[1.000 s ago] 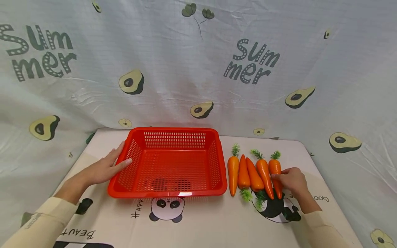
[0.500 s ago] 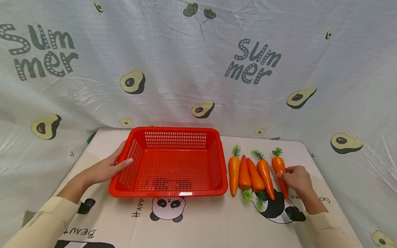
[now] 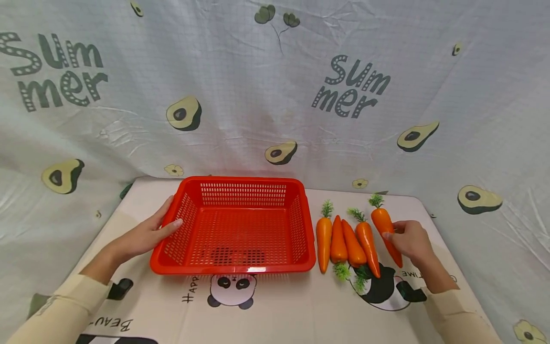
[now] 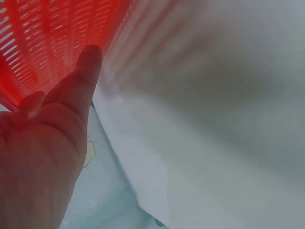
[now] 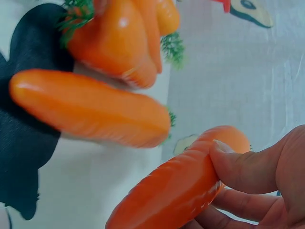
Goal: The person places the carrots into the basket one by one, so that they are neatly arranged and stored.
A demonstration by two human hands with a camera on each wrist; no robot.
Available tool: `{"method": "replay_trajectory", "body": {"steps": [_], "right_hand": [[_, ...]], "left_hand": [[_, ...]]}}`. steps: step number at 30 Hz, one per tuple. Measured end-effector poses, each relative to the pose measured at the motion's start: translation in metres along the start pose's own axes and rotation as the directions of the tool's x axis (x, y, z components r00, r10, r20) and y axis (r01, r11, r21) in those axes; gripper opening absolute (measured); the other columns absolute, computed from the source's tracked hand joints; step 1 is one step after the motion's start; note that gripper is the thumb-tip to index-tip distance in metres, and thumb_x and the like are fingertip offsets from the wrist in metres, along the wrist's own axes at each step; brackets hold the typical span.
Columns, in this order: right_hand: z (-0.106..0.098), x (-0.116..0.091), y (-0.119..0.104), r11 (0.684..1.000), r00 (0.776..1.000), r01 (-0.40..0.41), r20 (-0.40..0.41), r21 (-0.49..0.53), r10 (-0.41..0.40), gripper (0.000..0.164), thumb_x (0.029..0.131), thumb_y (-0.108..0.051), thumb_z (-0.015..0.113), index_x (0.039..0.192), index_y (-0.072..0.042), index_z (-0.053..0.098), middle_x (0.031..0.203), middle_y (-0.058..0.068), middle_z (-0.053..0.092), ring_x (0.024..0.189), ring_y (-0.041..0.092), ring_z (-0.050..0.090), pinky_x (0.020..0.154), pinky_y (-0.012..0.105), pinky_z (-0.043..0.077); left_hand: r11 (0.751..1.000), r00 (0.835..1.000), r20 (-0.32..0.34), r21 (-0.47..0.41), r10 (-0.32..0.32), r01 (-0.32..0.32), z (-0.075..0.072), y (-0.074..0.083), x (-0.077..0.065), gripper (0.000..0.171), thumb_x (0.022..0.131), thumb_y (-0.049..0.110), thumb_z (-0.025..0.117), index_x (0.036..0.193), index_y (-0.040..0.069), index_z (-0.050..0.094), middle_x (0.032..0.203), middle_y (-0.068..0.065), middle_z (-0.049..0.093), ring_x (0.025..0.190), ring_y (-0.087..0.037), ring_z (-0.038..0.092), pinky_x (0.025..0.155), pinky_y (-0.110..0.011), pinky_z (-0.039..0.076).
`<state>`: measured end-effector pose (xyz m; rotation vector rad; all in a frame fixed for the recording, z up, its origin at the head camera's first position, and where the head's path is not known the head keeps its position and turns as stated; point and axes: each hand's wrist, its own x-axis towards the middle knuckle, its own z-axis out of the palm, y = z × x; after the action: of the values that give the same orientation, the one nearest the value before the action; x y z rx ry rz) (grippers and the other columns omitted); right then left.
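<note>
A red plastic basket (image 3: 240,268) stands on the table. My left hand (image 3: 143,233) holds its left side, thumb over the rim and fingers along the outer wall; the left wrist view shows a straight finger (image 4: 88,67) against the slotted wall. At the right, my right hand (image 3: 413,243) pinches an orange carrot (image 3: 382,223) with a green leafy top, thumb on the near side. The right wrist view shows this carrot (image 5: 167,191) tilted, apart from the neighbouring carrot (image 5: 90,107). Several other carrots (image 3: 324,243) lie side by side between the basket and my right hand.
The table (image 3: 275,320) has a pale cover printed with pandas and words. A light curtain (image 3: 240,71) with avocado prints hangs behind and beside it. Two of the lying carrots (image 3: 338,246) point their leafy tops toward me.
My right hand has drawn the rightmost carrot away to the right from the row, then raised it a little and tilted it. The left hand and basket keep their place.
</note>
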<state>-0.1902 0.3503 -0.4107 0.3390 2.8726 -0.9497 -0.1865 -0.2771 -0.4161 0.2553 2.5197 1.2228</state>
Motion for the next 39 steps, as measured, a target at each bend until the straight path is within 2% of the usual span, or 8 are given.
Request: {"method": "replay_trajectory", "body": {"steps": [6, 13, 17, 22, 28, 32, 39], "right_hand": [[-0.003, -0.002, -0.015, 0.999, 0.998, 0.045, 0.034, 0.006, -0.045, 0.049, 0.098, -0.014, 0.066, 0.133, 0.019, 0.057, 0.121, 0.038, 0.065, 0.094, 0.038, 0.068, 0.078, 0.043, 0.064], [-0.003, -0.002, -0.034, 0.992, 0.991, 0.123, 0.055, 0.006, -0.123, 0.046, 0.099, -0.015, 0.067, 0.133, 0.016, 0.061, 0.120, 0.035, 0.069, 0.094, 0.037, 0.069, 0.079, 0.043, 0.062], [-0.002, -0.001, -0.043, 0.991, 0.989, 0.137, 0.063, 0.007, -0.137, 0.047, 0.099, -0.015, 0.068, 0.135, 0.015, 0.059, 0.122, 0.034, 0.068, 0.095, 0.036, 0.069, 0.081, 0.045, 0.063], [-0.001, 0.000, -0.053, 0.987, 0.985, 0.160, 0.070, -0.007, -0.159, 0.047, 0.099, -0.015, 0.069, 0.135, 0.014, 0.060, 0.123, 0.033, 0.068, 0.097, 0.036, 0.070, 0.082, 0.046, 0.063], [-0.002, 0.003, -0.064, 0.979, 0.976, 0.204, 0.085, -0.016, -0.202, 0.043, 0.099, -0.013, 0.069, 0.132, 0.013, 0.062, 0.120, 0.032, 0.070, 0.095, 0.035, 0.070, 0.084, 0.048, 0.062], [-0.001, 0.004, -0.072, 0.978, 0.974, 0.206, 0.103, -0.024, -0.202, 0.042, 0.099, -0.013, 0.069, 0.132, 0.012, 0.063, 0.120, 0.031, 0.071, 0.094, 0.033, 0.069, 0.086, 0.049, 0.062], [0.001, 0.006, -0.083, 0.974, 0.965, 0.225, 0.138, -0.004, -0.223, 0.038, 0.099, -0.013, 0.070, 0.130, 0.009, 0.066, 0.118, 0.028, 0.072, 0.092, 0.031, 0.069, 0.084, 0.047, 0.062]], "left_hand": [[0.998, 1.000, 0.009, -0.065, -0.001, 0.002, 0.001, 0.000, 0.000, 0.093, 0.109, 0.041, 0.050, 0.165, 0.014, -0.018, 0.172, -0.030, 0.006, 0.148, -0.052, 0.029, 0.115, -0.073, 0.036], [0.995, 1.000, 0.008, -0.096, 0.003, -0.003, 0.000, -0.003, -0.003, 0.092, 0.109, 0.041, 0.050, 0.165, 0.014, -0.018, 0.174, -0.028, 0.001, 0.151, -0.052, 0.023, 0.118, -0.074, 0.030], [0.995, 1.000, 0.006, -0.101, 0.011, -0.010, 0.000, -0.004, -0.003, 0.091, 0.110, 0.040, 0.050, 0.166, 0.014, -0.018, 0.174, -0.028, 0.002, 0.149, -0.050, 0.027, 0.118, -0.072, 0.033], [0.995, 1.000, 0.008, -0.103, 0.021, -0.020, 0.000, -0.005, -0.002, 0.090, 0.110, 0.038, 0.049, 0.165, 0.013, -0.018, 0.174, -0.027, 0.004, 0.145, -0.045, 0.034, 0.116, -0.061, 0.042], [0.995, 1.000, 0.007, -0.103, 0.017, -0.016, 0.000, -0.004, -0.003, 0.090, 0.110, 0.038, 0.049, 0.166, 0.013, -0.017, 0.173, -0.028, 0.007, 0.144, -0.045, 0.036, 0.114, -0.057, 0.047], [0.994, 1.000, 0.010, -0.105, 0.023, -0.022, -0.001, -0.004, -0.003, 0.090, 0.110, 0.037, 0.049, 0.166, 0.013, -0.016, 0.173, -0.027, 0.008, 0.144, -0.044, 0.037, 0.110, -0.047, 0.050], [0.993, 1.000, 0.009, -0.115, 0.018, -0.017, 0.000, -0.004, -0.003, 0.089, 0.110, 0.038, 0.049, 0.166, 0.014, -0.017, 0.173, -0.027, 0.008, 0.144, -0.044, 0.036, 0.112, -0.053, 0.048]]}}
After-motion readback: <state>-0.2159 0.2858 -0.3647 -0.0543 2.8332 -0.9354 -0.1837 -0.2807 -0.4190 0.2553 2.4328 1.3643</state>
